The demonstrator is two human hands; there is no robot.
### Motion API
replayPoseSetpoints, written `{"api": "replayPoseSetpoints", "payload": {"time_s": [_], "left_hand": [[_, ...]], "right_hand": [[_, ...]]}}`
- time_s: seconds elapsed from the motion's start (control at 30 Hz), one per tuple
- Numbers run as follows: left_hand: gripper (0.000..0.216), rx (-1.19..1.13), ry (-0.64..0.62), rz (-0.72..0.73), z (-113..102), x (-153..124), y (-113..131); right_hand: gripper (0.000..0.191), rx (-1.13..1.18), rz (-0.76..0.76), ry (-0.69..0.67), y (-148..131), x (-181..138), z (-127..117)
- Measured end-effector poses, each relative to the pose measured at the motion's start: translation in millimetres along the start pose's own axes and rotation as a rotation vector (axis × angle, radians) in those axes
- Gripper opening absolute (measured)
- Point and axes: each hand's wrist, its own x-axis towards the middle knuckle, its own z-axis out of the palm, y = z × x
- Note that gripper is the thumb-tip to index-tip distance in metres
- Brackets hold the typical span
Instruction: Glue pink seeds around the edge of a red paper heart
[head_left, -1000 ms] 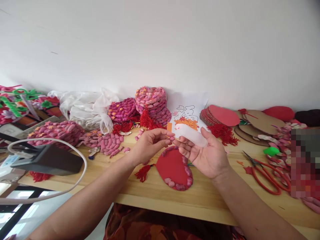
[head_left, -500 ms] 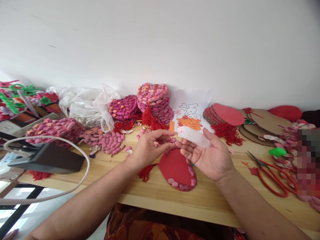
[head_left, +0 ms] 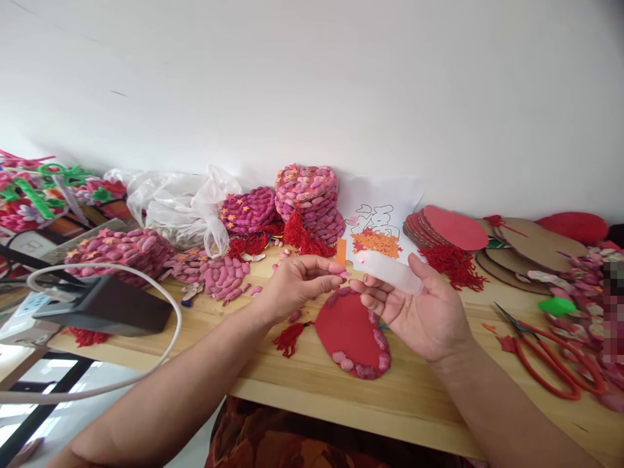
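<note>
My left hand (head_left: 295, 286) pinches a small pink shell piece (head_left: 337, 268) between thumb and fingertips. In my right hand (head_left: 429, 318) lies a translucent white squeeze bottle (head_left: 392, 273), gripped by the thumb and fingers, its narrow end toward my left hand. Below both hands, a red disc (head_left: 346, 331) rests flat on the wooden table, with pink and purple shell pieces along part of its edge. A red tassel (head_left: 288, 339) extends from its left side. My right fingertips hang over the disc's upper edge.
Red-handled scissors (head_left: 550, 354) lie at the right. Behind stand stacked shell-covered discs (head_left: 306, 188), orange stars (head_left: 377, 244) on paper and red discs (head_left: 458, 227). At left are loose shells (head_left: 227, 279) and a black box (head_left: 112, 305) with a white cable (head_left: 178, 318).
The view has shifted slightly, so the scene sits farther right. The pink shell piece in my left fingers now shows more clearly. Both hands keep their holds.
</note>
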Motion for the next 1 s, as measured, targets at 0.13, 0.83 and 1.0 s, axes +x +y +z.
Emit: {"api": "replayPoseSetpoints", "payload": {"time_s": [0.13,0.83,1.0], "left_hand": [[0.034,-0.024,-0.053,0.003,2.2,-0.4,-2.3],[0.019,0.218,-0.032,0.011,3.2,-3.7,5.6],[0.021,0.234,-0.078,-0.042,1.0,-2.1,6.2]], "right_hand": [[0.037,0.009,0.002,0.019,2.1,0.1,1.4],[0.038,-0.074,-0.02,0.079,3.0,-0.7,10.9],[0.042,-0.091,-0.011,0.075,3.7,-0.9,8.7]]}}
